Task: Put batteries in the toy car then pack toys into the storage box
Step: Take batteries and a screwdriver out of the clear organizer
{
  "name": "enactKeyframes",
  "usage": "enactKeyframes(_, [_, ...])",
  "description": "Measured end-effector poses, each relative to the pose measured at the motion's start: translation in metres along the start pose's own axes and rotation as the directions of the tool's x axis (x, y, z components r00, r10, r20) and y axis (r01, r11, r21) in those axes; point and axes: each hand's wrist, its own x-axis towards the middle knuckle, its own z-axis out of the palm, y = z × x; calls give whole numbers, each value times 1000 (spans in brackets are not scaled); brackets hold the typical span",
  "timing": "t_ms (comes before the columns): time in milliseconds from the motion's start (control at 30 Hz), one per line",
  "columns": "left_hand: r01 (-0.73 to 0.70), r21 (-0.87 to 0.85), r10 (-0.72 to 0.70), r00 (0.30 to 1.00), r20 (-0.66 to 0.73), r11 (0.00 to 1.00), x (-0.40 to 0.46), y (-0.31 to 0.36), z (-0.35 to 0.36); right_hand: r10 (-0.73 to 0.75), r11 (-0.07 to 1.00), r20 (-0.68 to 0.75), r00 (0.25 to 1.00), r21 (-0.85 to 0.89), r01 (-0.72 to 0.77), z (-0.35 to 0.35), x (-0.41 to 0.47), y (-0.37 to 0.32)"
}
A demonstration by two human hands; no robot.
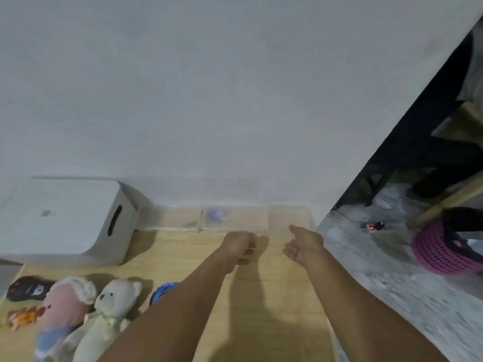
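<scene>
My left hand (239,245) is curled into a fist at the front rim of a clear compartment tray (287,218) by the wall; blur hides whether it holds anything. My right hand (304,245) hovers just right of it with relaxed, spread fingers, holding nothing. A small blue-purple item (217,215) lies in the tray's middle compartment. The blue toy car (163,292) lies on the wooden table (274,296), partly hidden by my left forearm. A white storage box (65,220) with a handle slot stands at the back left.
At the front left lie a pink plush doll (62,309), a white teddy bear (112,307), a black controller (26,288) and a small orange toy (21,317). The table's right edge drops to a grey floor with a pink knitted basket (441,249).
</scene>
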Motion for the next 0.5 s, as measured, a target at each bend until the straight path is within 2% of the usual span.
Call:
enactKeyframes(67, [62, -123, -54, 996, 72, 990, 5, 2, 11, 6, 999, 14, 1000, 48, -7, 0, 5, -1])
enactKeyframes(233, [171, -254, -128, 976, 177, 952, 18, 4, 32, 23, 998, -25, 999, 52, -22, -1, 18, 0])
enactKeyframes(367, [233, -406, -134, 957, 257, 884, 20, 4, 40, 46, 999, 3, 999, 25, -46, -4, 24, 0])
enactKeyframes(500, [260, -459, -137, 949, 285, 849, 20, 4, 44, 7, 999, -68, 998, 35, -5, -4, 26, 1])
